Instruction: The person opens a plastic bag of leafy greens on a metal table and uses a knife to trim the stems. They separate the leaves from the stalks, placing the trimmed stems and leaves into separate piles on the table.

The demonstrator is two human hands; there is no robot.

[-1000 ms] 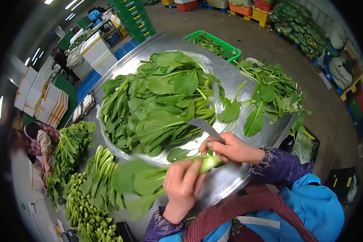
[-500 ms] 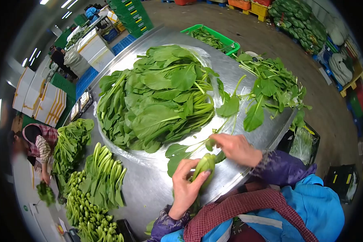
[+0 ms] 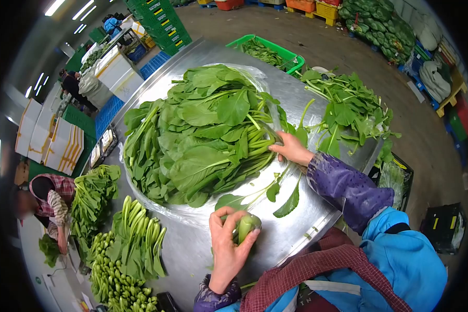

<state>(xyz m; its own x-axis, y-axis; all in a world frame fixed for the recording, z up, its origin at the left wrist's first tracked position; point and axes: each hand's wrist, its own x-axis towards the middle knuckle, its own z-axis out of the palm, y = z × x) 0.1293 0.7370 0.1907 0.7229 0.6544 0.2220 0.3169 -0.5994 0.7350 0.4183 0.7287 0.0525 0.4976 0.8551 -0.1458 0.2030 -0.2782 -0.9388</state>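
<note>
My left hand (image 3: pixel 228 250) is closed around the pale base of a trimmed green stalk (image 3: pixel 247 226), held just above the steel table (image 3: pixel 291 234). My right hand (image 3: pixel 292 150) reaches forward to the stem ends of a big pile of leafy greens (image 3: pixel 203 130), which lies on clear plastic. Its fingers touch the stems. I cannot tell whether they grip one or hold anything else. Two loose leaves (image 3: pixel 286 200) lie on the table between my hands.
Trimmed greens (image 3: pixel 132 244) lie in rows at the table's left end. Loose cut leaves (image 3: pixel 348 112) are heaped at the right edge. A green crate (image 3: pixel 291 54) stands behind the table. Another person (image 3: pixel 49 195) works at the left. A black crate (image 3: pixel 398 179) sits on the floor at the right.
My right hand has left the stalk and moved forward to the pile; the knife blade seen earlier no longer shows. My left hand has turned the stalk upright and drawn it nearer.
</note>
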